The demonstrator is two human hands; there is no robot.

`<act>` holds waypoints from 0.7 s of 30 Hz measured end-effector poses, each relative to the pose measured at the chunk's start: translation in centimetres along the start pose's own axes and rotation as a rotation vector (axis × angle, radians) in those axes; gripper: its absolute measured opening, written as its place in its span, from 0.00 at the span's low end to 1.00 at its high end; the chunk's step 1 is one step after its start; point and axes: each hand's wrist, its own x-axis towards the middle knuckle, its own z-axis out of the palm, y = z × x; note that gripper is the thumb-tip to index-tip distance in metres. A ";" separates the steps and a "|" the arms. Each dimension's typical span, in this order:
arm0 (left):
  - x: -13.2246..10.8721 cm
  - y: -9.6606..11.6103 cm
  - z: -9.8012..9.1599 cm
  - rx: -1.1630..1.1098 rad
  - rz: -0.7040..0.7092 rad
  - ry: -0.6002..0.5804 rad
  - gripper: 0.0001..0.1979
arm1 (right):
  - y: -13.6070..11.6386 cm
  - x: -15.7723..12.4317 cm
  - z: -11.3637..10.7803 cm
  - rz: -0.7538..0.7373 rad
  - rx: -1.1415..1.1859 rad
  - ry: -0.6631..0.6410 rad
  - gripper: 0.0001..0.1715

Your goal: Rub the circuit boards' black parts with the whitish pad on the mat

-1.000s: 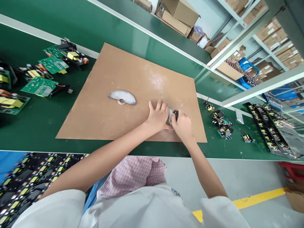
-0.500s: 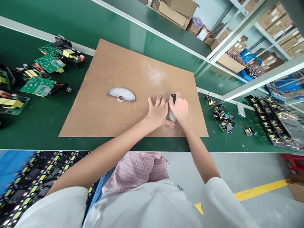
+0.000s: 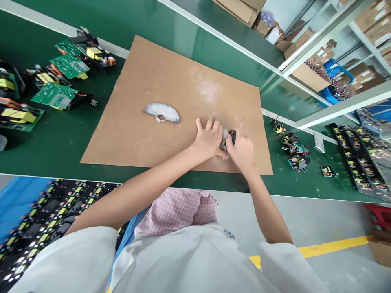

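Observation:
My left hand (image 3: 208, 139) lies on the brown board (image 3: 159, 77) with its fingers spread and its thumb stretched toward my right hand. Closed beside it, my right hand (image 3: 242, 151) grips a small black-ended tool (image 3: 232, 135), whose kind I cannot make out. A flat greyish piece (image 3: 224, 140) shows between the two hands, partly covered by my fingers; whether it belongs to the tool is unclear. Further left on the board rests a whitish half-disc (image 3: 162, 110) with a round notch at its lower edge.
Green circuit boards (image 3: 56, 95) with attached parts lie on the green bench at left. At right are small board assemblies (image 3: 295, 150), a pale metal bar (image 3: 319, 143) and long dark trays (image 3: 356, 158) of boards. A white frame post (image 3: 342, 106) rises at back right.
My right hand has turned and shifted down slightly against the board, and the black tool end has tipped to the right. The left hand stays in place; the whole view has shifted.

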 end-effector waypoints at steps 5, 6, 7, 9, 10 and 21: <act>0.1 -0.1 0.1 -0.007 0.002 0.004 0.45 | -0.1 1.2 0.3 0.076 -0.005 0.033 0.13; 0.1 -0.1 0.1 -0.010 0.000 0.005 0.45 | -0.1 1.7 0.3 0.084 -0.003 0.035 0.13; 0.1 -0.1 0.2 -0.014 -0.003 0.005 0.45 | 0.0 1.9 0.3 0.080 -0.002 0.031 0.13; 0.2 -0.1 0.2 -0.019 -0.011 0.002 0.44 | 0.2 1.6 0.2 0.035 -0.008 0.008 0.13; 0.2 -0.1 0.2 -0.020 -0.014 0.003 0.44 | 0.3 1.1 0.1 0.009 -0.013 0.000 0.13; 0.3 -0.1 0.3 -0.034 -0.016 -0.002 0.45 | 1.0 1.3 0.8 -0.004 0.034 0.039 0.17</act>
